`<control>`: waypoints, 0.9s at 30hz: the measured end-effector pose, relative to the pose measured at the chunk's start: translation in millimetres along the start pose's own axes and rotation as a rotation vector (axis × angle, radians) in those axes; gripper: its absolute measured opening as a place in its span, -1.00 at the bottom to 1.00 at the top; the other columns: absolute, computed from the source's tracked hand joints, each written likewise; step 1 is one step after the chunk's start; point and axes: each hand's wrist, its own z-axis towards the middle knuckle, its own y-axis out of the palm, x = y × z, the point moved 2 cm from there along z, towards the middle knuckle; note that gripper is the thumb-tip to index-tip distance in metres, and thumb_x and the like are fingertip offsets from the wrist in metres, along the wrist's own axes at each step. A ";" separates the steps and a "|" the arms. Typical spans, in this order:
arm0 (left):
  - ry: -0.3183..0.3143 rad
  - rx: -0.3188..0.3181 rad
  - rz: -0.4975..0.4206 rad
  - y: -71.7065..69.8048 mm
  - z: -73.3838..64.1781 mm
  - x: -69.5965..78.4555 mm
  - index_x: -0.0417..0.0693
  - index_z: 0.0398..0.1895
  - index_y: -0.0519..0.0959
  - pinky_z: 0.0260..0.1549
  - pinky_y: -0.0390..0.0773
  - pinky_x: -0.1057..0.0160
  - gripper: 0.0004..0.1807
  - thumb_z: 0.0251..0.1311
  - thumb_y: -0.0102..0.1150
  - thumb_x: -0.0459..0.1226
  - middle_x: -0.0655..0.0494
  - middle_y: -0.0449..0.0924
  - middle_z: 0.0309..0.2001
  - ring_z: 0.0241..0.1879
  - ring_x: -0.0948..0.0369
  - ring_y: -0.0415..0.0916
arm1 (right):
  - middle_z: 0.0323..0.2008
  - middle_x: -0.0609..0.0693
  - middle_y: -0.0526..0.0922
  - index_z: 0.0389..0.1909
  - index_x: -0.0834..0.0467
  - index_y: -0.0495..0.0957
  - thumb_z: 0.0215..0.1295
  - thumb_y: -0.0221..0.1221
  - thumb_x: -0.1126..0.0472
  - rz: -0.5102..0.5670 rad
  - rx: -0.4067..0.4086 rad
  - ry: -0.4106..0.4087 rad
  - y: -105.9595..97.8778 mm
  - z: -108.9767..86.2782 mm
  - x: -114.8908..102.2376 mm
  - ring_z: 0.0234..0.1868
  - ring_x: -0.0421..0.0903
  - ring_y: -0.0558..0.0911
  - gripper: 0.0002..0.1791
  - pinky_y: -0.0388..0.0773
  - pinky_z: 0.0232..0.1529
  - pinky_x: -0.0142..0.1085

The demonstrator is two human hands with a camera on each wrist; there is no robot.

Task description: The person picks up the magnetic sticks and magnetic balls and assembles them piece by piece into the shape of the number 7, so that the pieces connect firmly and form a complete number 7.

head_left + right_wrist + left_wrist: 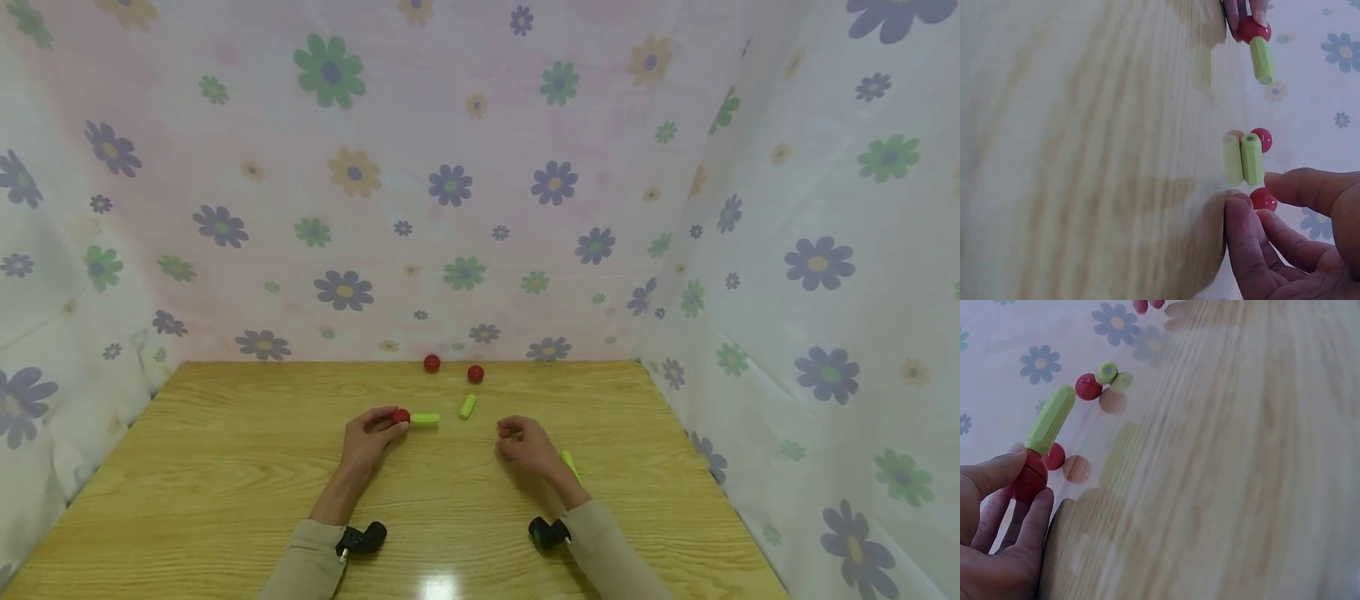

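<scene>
My left hand (367,440) pinches a red ball (1030,478) between thumb and fingers. From that ball a ridged light-green stick (1052,420) sticks out to the right, joined end to end with it. My right hand (528,446) hovers low over the table, its fingers loosely bent and nothing between them. Ahead of it and to the left lies a second green stick (467,407). A third green stick (571,465) lies beside the right wrist, partly hidden by it.
Two more red balls, one on the left (432,363) and one on the right (476,374), rest at the back of the wooden table (225,467). Flower-printed cloth (465,225) encloses the back and both sides. A black wrist camera is strapped to each sleeve.
</scene>
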 end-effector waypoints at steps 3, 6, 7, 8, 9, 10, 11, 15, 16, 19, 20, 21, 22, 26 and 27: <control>-0.003 0.002 -0.006 0.0 0.0 0.1 -0.35 0.22 0.54 -0.15 0.61 0.50 -0.48 0.20 0.43 -0.40 -0.31 0.53 0.22 0.14 0.03 0.59 | -0.08 0.28 0.63 0.12 0.49 0.52 0.30 0.21 0.43 -0.016 0.037 -0.003 -1.8 8.3 2.1 -0.14 0.06 0.68 -0.61 0.69 -0.24 -0.22; -0.005 0.001 -0.008 -0.2 0.2 -0.3 -0.35 0.23 0.54 -0.15 0.61 0.49 -0.47 0.20 0.43 -0.40 -0.31 0.53 0.23 0.10 0.11 0.61 | -0.10 0.26 0.64 0.12 0.48 0.53 0.28 0.21 0.44 -0.018 0.079 0.007 -2.5 16.1 5.0 -0.14 0.07 0.67 -0.60 0.69 -0.22 -0.22; -0.006 0.001 -0.009 -0.2 0.4 -0.6 -0.35 0.23 0.54 -0.16 0.61 0.49 -0.47 0.20 0.43 -0.40 -0.31 0.53 0.23 0.10 0.12 0.62 | -0.11 0.26 0.64 0.12 0.48 0.53 0.27 0.21 0.44 -0.021 0.090 0.008 -2.5 18.7 5.5 -0.13 0.06 0.67 -0.60 0.68 -0.21 -0.22; -0.006 0.000 -0.009 -0.2 0.4 -0.8 -0.34 0.24 0.54 -0.15 0.61 0.49 -0.47 0.20 0.42 -0.40 -0.31 0.53 0.23 0.10 0.11 0.61 | -0.11 0.25 0.64 0.12 0.48 0.53 0.26 0.21 0.44 -0.023 0.103 0.011 -2.4 21.1 5.7 -0.13 0.06 0.67 -0.60 0.68 -0.20 -0.23; -0.007 0.000 -0.008 -0.1 0.5 -0.9 -0.34 0.23 0.54 -0.15 0.61 0.49 -0.48 0.20 0.42 -0.40 -0.31 0.53 0.23 0.11 0.10 0.61 | -0.12 0.24 0.64 0.12 0.48 0.53 0.25 0.21 0.45 -0.023 0.111 0.013 -2.3 23.3 5.7 -0.13 0.06 0.67 -0.59 0.68 -0.20 -0.23; -0.008 0.002 -0.008 0.1 0.0 -0.3 -0.34 0.23 0.54 -0.15 0.61 0.49 -0.47 0.20 0.43 -0.40 -0.31 0.53 0.23 0.12 0.08 0.61 | -0.12 0.24 0.64 0.12 0.48 0.54 0.25 0.21 0.45 -0.027 0.117 0.008 -2.3 25.4 5.6 -0.14 0.05 0.67 -0.60 0.68 -0.20 -0.24; -0.010 0.003 -0.008 0.2 0.0 -0.3 -0.33 0.23 0.54 -0.15 0.61 0.49 -0.48 0.20 0.43 -0.40 -0.30 0.53 0.23 0.14 0.05 0.60 | -0.12 0.24 0.64 0.12 0.48 0.53 0.25 0.21 0.46 -0.022 0.119 0.007 -2.2 27.4 5.3 -0.15 0.04 0.67 -0.60 0.68 -0.21 -0.25; -0.009 0.005 -0.005 0.7 0.2 -0.4 -0.34 0.22 0.54 -0.15 0.60 0.50 -0.49 0.20 0.42 -0.41 -0.31 0.53 0.23 0.19 -0.04 0.56 | -0.08 0.28 0.61 0.17 0.50 0.49 0.36 0.17 0.46 0.027 0.089 0.010 -3.1 34.6 5.1 -0.19 0.02 0.67 -0.62 0.69 -0.25 -0.25; -0.009 0.005 -0.004 0.7 0.3 -0.5 -0.34 0.22 0.55 -0.14 0.60 0.51 -0.49 0.20 0.42 -0.41 -0.31 0.52 0.23 0.20 -0.05 0.55 | -0.07 0.29 0.60 0.19 0.50 0.47 0.39 0.16 0.45 0.041 0.077 0.012 -3.7 36.3 5.7 -0.21 0.01 0.66 -0.62 0.69 -0.26 -0.25; -0.008 0.004 -0.004 0.8 0.5 -0.7 -0.34 0.22 0.55 -0.14 0.60 0.51 -0.49 0.20 0.42 -0.41 -0.30 0.52 0.23 0.20 -0.06 0.55 | -0.04 0.33 0.56 0.24 0.52 0.41 0.45 0.10 0.44 0.078 0.043 0.011 -6.2 41.0 8.1 -0.25 0.02 0.66 -0.60 0.70 -0.29 -0.23; -0.006 0.002 -0.004 0.8 0.7 -1.1 -0.34 0.22 0.55 -0.14 0.60 0.51 -0.49 0.20 0.42 -0.41 -0.31 0.52 0.23 0.20 -0.05 0.55 | -0.03 0.33 0.55 0.25 0.53 0.40 0.47 0.09 0.44 0.079 0.034 0.007 -7.0 42.8 8.7 -0.26 0.01 0.66 -0.60 0.70 -0.30 -0.22; -0.005 0.004 -0.002 0.7 0.6 -1.1 -0.34 0.21 0.55 -0.14 0.60 0.51 -0.49 0.20 0.42 -0.41 -0.31 0.53 0.22 0.19 -0.04 0.56 | -0.03 0.33 0.55 0.25 0.53 0.39 0.48 0.09 0.43 0.082 0.027 0.005 -7.9 44.4 9.3 -0.26 0.01 0.66 -0.60 0.70 -0.30 -0.22; -0.005 0.006 0.000 0.7 0.5 -1.1 -0.34 0.21 0.55 -0.14 0.60 0.50 -0.49 0.20 0.42 -0.41 -0.30 0.53 0.22 0.18 -0.03 0.57 | -0.04 0.34 0.55 0.25 0.54 0.39 0.48 0.09 0.42 0.082 0.021 0.002 -8.6 46.1 9.6 -0.27 0.01 0.66 -0.59 0.70 -0.30 -0.21; -0.002 0.012 0.006 0.7 0.3 -1.7 -0.35 0.19 0.56 -0.15 0.61 0.50 -0.50 0.18 0.43 -0.41 -0.30 0.55 0.20 0.13 0.03 0.60 | -0.04 0.31 0.58 0.27 0.51 0.39 0.49 0.09 0.40 0.070 0.013 0.018 -10.1 52.8 9.4 -0.29 -0.04 0.67 -0.59 0.71 -0.29 -0.24; -0.002 0.016 0.005 0.9 0.2 -1.6 -0.34 0.19 0.57 -0.15 0.61 0.50 -0.51 0.18 0.44 -0.41 -0.30 0.55 0.19 0.12 0.04 0.60 | -0.04 0.31 0.58 0.26 0.51 0.40 0.49 0.09 0.40 0.061 0.015 0.020 -10.4 54.5 9.1 -0.29 -0.05 0.67 -0.59 0.71 -0.28 -0.24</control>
